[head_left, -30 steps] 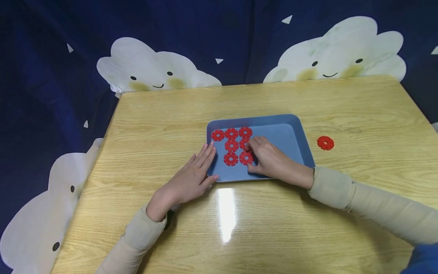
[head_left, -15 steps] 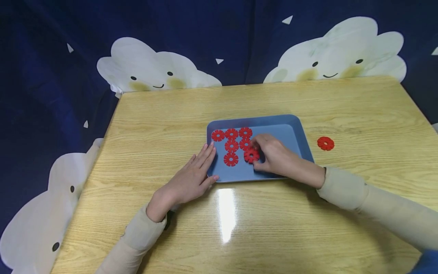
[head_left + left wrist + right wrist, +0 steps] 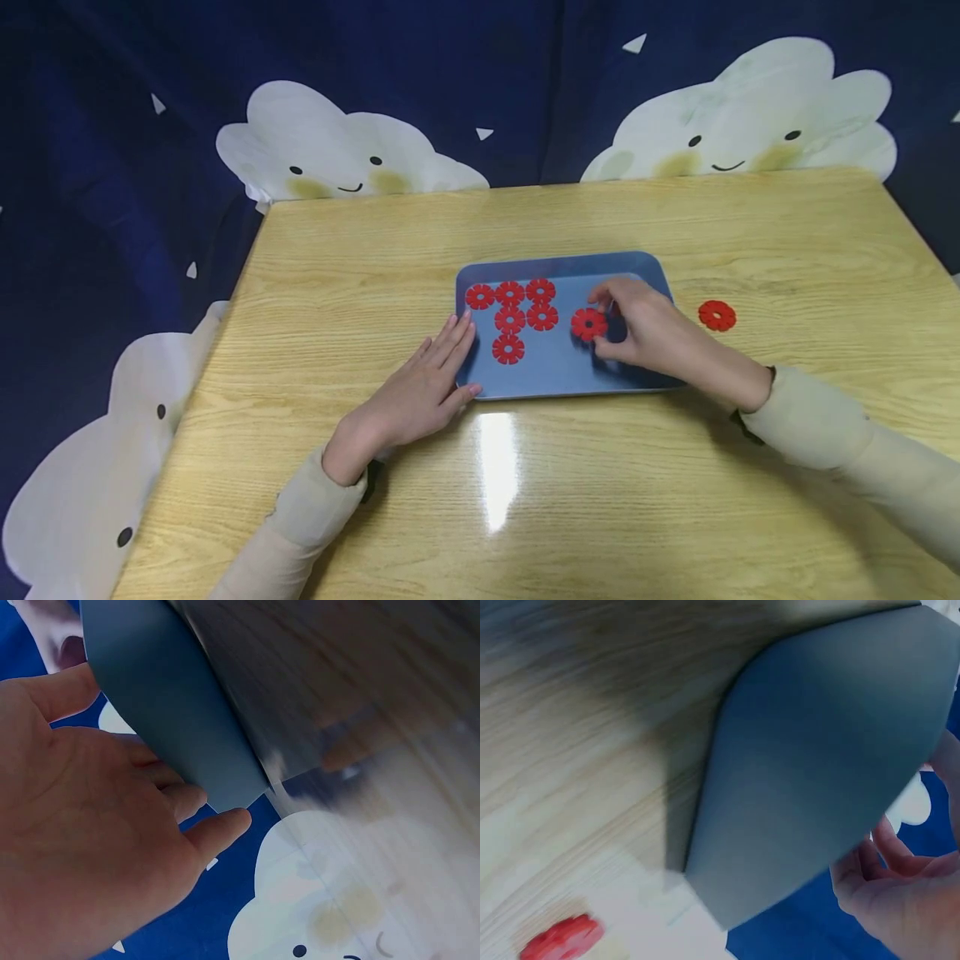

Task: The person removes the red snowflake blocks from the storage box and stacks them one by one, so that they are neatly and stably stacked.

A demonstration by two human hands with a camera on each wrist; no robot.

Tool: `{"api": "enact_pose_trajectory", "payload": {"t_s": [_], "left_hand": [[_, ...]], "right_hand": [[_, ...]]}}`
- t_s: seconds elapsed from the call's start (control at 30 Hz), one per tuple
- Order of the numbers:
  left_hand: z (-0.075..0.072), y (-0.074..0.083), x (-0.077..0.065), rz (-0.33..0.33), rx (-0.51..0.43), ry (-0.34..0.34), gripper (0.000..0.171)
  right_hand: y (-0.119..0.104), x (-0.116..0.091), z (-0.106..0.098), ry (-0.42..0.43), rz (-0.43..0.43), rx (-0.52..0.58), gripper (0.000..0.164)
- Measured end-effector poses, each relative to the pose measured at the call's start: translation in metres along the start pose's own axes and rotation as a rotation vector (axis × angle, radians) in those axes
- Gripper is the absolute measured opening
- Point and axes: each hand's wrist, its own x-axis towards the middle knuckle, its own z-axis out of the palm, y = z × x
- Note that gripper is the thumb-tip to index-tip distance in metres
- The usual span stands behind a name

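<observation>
A red notched plastic disc (image 3: 588,324), flower-shaped with a hole in its middle, is pinched between the thumb and fingers of my right hand (image 3: 645,327) above the blue tray (image 3: 570,385). Several like discs (image 3: 510,320) lie flat at the tray's left side, edge to edge. My left hand (image 3: 416,392) rests at the tray's left rim, its fingers straight and touching the edge. In the right wrist view the tray wall (image 3: 810,765) hides the pinched disc. The left wrist view has the left fingers (image 3: 221,832) along the tray's outer wall (image 3: 172,705).
One more red disc (image 3: 717,316) lies on the wooden table (image 3: 360,275), right of the tray. A dark blue curtain (image 3: 420,58) with white smiling clouds (image 3: 337,150) hangs behind and to the left of the table.
My right hand has picked the lowest disc of the right-hand column off the tray floor and carried it to the right. My left hand has stayed at the tray's edge.
</observation>
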Motion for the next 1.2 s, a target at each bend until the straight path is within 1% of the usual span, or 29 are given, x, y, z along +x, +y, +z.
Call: {"api": "enact_pose_trajectory", "payload": {"t_s": [0.27, 0.4, 0.47, 0.77, 0.9, 1.07, 1.2], "left_hand": [[0.000, -0.001, 0.001, -0.005, 0.010, -0.002, 0.077], [0.001, -0.001, 0.001, -0.003, 0.008, -0.002, 0.077], [0.001, -0.001, 0.001, -0.004, 0.007, -0.004, 0.076], [0.001, -0.001, 0.001, -0.002, 0.004, -0.001, 0.076], [0.000, 0.000, 0.001, 0.001, -0.001, -0.003, 0.076], [-0.001, 0.000, 0.000, 0.002, -0.003, 0.000, 0.075], [-0.001, 0.000, 0.000, 0.001, -0.006, -0.001, 0.075]], "right_hand": [[0.013, -0.014, -0.022, 0.031, 0.024, -0.034, 0.040], [0.023, -0.023, -0.032, 0.066, 0.049, -0.050, 0.042], [0.028, -0.027, -0.037, 0.078, 0.073, -0.055, 0.043], [0.046, -0.041, -0.062, 0.083, 0.246, -0.067, 0.048], [0.058, -0.050, -0.067, 0.087, 0.289, -0.092, 0.048], [0.072, -0.061, -0.067, 0.093, 0.294, -0.129, 0.045], [0.082, -0.069, -0.065, 0.089, 0.308, -0.134, 0.043]]}}
